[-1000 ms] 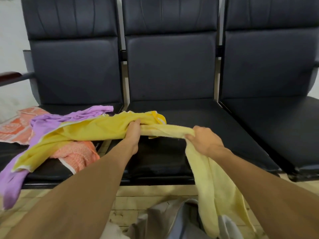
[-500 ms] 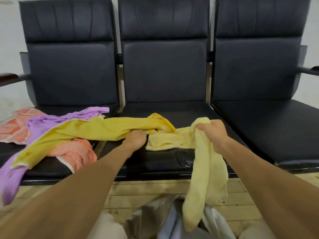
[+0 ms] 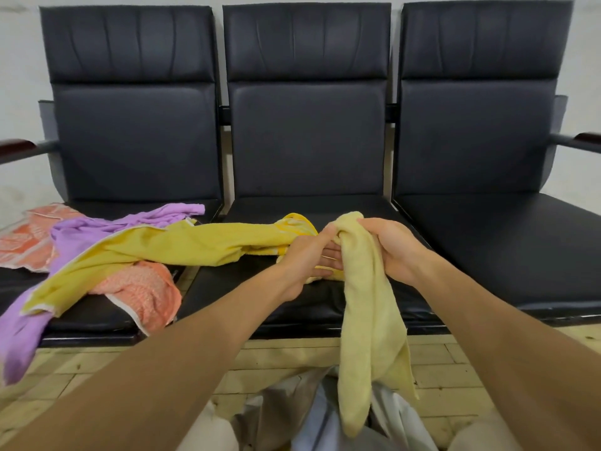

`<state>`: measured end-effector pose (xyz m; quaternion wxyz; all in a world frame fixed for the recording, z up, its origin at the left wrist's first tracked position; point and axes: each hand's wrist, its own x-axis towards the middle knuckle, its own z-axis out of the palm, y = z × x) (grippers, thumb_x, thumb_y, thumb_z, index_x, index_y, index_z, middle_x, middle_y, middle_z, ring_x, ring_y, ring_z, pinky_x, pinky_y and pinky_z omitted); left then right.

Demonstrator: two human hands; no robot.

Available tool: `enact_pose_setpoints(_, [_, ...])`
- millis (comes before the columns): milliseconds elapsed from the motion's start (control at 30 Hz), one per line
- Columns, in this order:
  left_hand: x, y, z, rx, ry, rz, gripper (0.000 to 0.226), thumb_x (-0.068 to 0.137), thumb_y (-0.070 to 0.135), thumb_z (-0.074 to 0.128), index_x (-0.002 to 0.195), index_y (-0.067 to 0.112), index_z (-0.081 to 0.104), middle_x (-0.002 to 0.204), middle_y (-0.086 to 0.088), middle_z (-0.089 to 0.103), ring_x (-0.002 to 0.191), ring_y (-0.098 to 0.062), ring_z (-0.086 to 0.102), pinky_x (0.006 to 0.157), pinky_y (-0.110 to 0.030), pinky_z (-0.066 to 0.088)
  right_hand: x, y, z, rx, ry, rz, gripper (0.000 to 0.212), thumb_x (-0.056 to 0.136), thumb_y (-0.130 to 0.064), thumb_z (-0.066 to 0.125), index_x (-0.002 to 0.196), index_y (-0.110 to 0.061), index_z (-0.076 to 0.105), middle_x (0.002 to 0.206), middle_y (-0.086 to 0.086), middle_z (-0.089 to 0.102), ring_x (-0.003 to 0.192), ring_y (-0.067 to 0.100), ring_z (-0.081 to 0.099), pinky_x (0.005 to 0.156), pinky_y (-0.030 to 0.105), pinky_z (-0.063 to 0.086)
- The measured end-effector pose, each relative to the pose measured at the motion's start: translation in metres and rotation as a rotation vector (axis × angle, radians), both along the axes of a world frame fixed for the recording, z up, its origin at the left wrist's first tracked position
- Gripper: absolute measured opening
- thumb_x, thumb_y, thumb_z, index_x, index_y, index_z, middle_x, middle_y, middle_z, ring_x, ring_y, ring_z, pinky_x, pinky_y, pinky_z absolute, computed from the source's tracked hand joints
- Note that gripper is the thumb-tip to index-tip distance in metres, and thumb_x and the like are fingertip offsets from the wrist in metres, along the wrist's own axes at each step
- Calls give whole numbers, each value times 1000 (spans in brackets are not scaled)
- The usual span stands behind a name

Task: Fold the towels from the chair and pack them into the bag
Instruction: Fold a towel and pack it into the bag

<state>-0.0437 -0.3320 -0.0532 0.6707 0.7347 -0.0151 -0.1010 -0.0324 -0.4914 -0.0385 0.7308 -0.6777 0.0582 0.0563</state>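
A pale yellow towel (image 3: pixel 367 323) hangs bunched over the front of the middle seat. My right hand (image 3: pixel 390 249) grips its top end. My left hand (image 3: pixel 309 255) meets it from the left and holds the same towel just below, fingers curled round the cloth. A darker yellow towel (image 3: pixel 182 245) stretches from the left seat toward my hands. A purple towel (image 3: pixel 81 232) and an orange patterned towel (image 3: pixel 143 291) lie heaped on the left seat. The grey-white bag (image 3: pixel 318 415) sits open on the floor below the hanging towel.
Three joined black chairs (image 3: pixel 305 141) stand against a pale wall, with dark armrests (image 3: pixel 585 141) at each end. The right seat (image 3: pixel 500 242) holds nothing. Another orange cloth (image 3: pixel 22 239) lies at the far left. The floor is light wooden boards (image 3: pixel 448 372).
My left hand let go of the darker yellow towel and moved right to join my right hand on the pale towel. The pale towel is lifted off the seat and hangs lower.
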Motion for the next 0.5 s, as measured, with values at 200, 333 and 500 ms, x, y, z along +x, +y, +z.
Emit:
enact_pose_setpoints(200, [0, 7, 2, -48, -78, 235, 20, 95, 21, 51, 89, 14, 68, 85, -5, 72, 77, -19, 69, 77, -32, 55, -1, -5, 0, -97, -2, 69, 36, 80, -4, 74, 114, -9, 65, 112, 10, 69, 101, 24, 68, 87, 43, 56])
enact_pose_setpoints(333, [0, 13, 1, -33, 39, 88, 25, 95, 32, 54, 111, 17, 66, 103, -5, 72, 94, -18, 69, 86, -36, 55, -1, -8, -5, -145, 6, 36, 44, 79, -2, 74, 119, -13, 61, 115, 7, 64, 106, 24, 63, 91, 43, 54])
enact_pose_setpoints(500, [0, 12, -11, -209, 236, -119, 39, 93, 33, 60, 126, 14, 54, 119, -8, 67, 109, -23, 63, 98, -42, 49, -5, -6, 1, -21, -56, 154, 36, 88, -3, 64, 122, -12, 61, 117, 11, 66, 104, 25, 68, 81, 39, 58])
